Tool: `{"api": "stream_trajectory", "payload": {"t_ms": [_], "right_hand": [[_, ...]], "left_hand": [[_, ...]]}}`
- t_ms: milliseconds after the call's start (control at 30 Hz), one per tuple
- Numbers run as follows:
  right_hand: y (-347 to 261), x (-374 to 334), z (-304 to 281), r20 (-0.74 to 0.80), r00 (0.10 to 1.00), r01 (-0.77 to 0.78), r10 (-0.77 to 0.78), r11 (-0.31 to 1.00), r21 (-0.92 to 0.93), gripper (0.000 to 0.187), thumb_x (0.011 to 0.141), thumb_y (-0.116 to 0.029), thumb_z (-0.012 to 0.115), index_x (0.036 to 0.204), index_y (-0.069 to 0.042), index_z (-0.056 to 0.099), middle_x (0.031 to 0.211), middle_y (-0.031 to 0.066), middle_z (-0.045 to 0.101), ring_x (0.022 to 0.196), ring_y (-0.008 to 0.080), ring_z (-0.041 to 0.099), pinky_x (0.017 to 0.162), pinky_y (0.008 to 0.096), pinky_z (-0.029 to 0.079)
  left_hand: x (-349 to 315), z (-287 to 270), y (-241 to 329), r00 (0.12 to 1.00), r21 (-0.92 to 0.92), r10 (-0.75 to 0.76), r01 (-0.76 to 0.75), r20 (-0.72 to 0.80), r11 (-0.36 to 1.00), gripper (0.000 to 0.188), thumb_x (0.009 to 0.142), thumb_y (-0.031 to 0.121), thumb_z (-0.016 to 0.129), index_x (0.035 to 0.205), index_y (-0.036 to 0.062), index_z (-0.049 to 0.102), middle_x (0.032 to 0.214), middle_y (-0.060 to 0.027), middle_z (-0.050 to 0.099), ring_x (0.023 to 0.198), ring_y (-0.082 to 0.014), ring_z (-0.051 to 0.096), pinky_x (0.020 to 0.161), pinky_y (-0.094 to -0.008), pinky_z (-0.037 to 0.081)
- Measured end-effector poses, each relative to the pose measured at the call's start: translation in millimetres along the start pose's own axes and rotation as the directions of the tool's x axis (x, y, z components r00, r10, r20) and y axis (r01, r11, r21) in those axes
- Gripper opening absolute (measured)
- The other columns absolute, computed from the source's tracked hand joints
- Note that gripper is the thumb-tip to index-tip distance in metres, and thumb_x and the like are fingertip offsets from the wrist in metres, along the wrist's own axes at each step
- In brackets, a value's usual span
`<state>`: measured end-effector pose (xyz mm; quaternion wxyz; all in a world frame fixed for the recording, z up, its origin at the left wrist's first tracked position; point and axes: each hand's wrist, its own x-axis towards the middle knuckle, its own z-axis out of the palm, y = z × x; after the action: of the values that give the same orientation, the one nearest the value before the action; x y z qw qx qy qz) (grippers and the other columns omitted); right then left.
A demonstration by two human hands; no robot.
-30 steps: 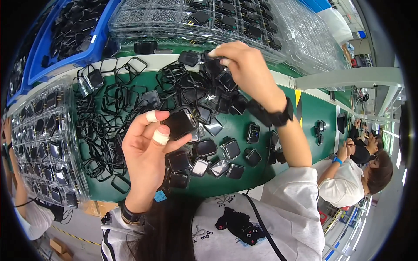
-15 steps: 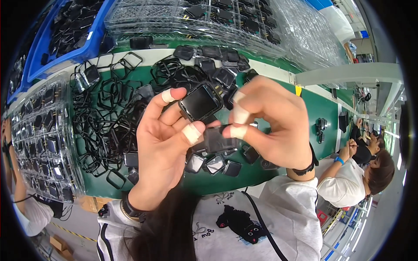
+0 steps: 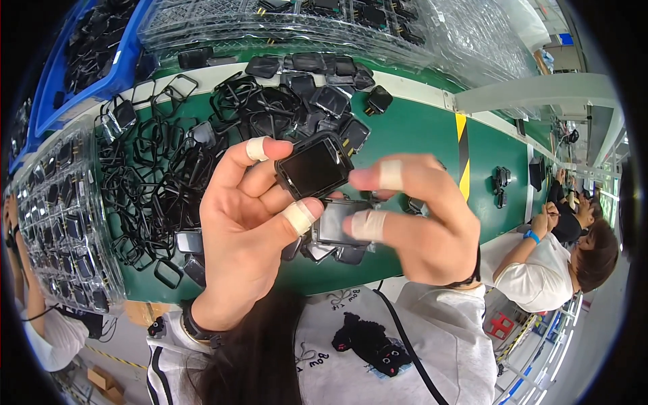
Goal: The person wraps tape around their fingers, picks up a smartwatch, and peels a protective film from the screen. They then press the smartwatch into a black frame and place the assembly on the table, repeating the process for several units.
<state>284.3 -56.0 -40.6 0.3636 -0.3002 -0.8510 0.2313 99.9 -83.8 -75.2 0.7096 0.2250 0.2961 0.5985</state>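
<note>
- Two hands up together: L hand holds a black-rimmed screen unit; R hand is just beside it, a bit blurry.
- Step in hand, as I read it: close handling of this one unit, w/ a grey panel right below it, btwn my thumbs.
- Unit pos: tilted, dark face twd me; L index tip at its L edge, L thumb at its lower edge, other L fingers partly behind.
- R index tip: right by the unit's R corner; touching or just short, can't tell b/c of blur.
- R thumb: overlaps the panel's R part in view; L thumb is by its L edge. Which hand bears the panel, can't tell.
- R fingers: index & thumb moderately apart; can't tell if they pinch anything.
- Next move, imo, calls for a firm L grip + light R fingertips on edges only, so the dark face isn't smudged & the panel doesn't slip.
- Beige tape wraps on both thumbs & index fingers; prob less feel there.
- Nearby: loose black frames heaped L of L hand, clear tray beyond; 1 black piece lies upper R of the unit on green tabletop.
</note>
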Motion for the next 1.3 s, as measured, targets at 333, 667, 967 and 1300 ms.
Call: {"api": "stream_trajectory", "payload": {"t_ms": [333, 667, 967, 1300], "right_hand": [[2, -2, -13, -0.08, 0.986, -0.126, 0.144, 0.974, 0.19, 0.029, 0.055, -0.002, 0.078, 0.081, 0.004, 0.067, 0.078, 0.0105, 0.064, 0.063, 0.0212, 0.057, 0.055, 0.027, 0.043], [6, -6, -2, -0.049, 0.958, -0.27, 0.281, 0.949, 0.165, 0.027, 0.067, 0.001, 0.076, 0.092, 0.001, 0.064, 0.101, 0.0099, 0.047, 0.066, 0.0113, 0.051, 0.062, 0.0233, 0.043], [1, -18, 8, -0.048, 0.958, -0.26, 0.283, 0.926, 0.274, 0.035, 0.071, 0.001, 0.073, 0.103, 0.002, 0.059, 0.108, 0.0142, 0.051, 0.087, 0.0183, 0.055, 0.074, 0.0289, 0.046], [3, -26, 14, -0.253, 0.965, -0.012, 0.071, 0.973, 0.23, 0.021, 0.07, -0.002, 0.072, 0.088, 0.004, 0.063, 0.085, 0.0142, 0.062, 0.072, 0.0277, 0.06, 0.062, 0.0323, 0.049]], "left_hand": [[-1, 1, -13, 0.987, 0.143, -0.014, -0.009, 0.157, 0.99, 0.042, 0.078, -0.021, 0.053, 0.115, -0.0031, 0.043, 0.119, -0.0187, 0.054, 0.107, -0.0243, 0.059, 0.091, -0.0325, 0.05], [-9, 9, -7, 0.985, 0.212, -0.043, 0.007, 0.166, 0.977, 0.044, 0.077, -0.023, 0.05, 0.116, -0.0048, 0.043, 0.123, -0.0178, 0.051, 0.11, -0.0231, 0.057, 0.089, -0.03, 0.051], [-10, 6, -16, 0.983, 0.245, 0.056, -0.098, 0.174, 0.965, 0.041, 0.074, -0.023, 0.052, 0.111, -0.005, 0.047, 0.11, -0.0145, 0.055, 0.101, -0.0238, 0.061, 0.083, -0.0301, 0.056], [-5, 13, -19, 0.874, 0.58, 0.398, -0.483, 0.279, 0.656, 0.027, 0.064, -0.013, 0.062, 0.088, -0.0016, 0.066, 0.082, -0.0118, 0.063, 0.067, -0.0182, 0.06, 0.059, -0.0253, 0.05]]}}
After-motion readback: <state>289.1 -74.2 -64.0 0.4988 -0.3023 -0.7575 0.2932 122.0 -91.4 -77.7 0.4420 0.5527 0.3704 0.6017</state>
